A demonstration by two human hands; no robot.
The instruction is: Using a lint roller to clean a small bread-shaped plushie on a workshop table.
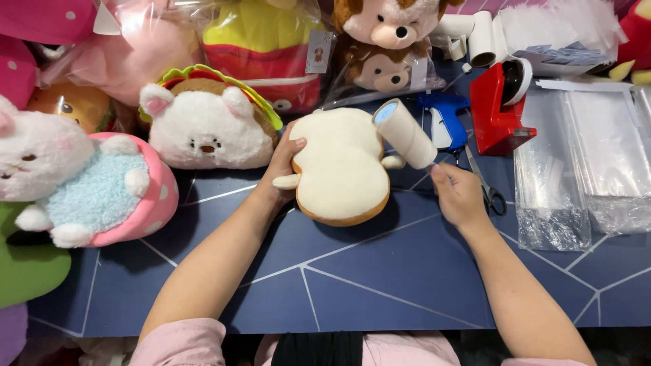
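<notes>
Spread across the dark blue table (pixel 380 271): bagged plush toys at the back, loose ones on the left. Lying near the middle, a cream bread-shaped plush (pixel 341 169), unbagged, apparently mid-cleaning. Steadying its left edge, left hand (pixel 283 163), fingers curled onto it. Closed around a handle, right hand (pixel 459 196), tilting the lint roller (pixel 405 133) onto the plush's upper right corner.

Dark blue table (pixel 407 271) with thin white geometric lines, evenly lit
</notes>
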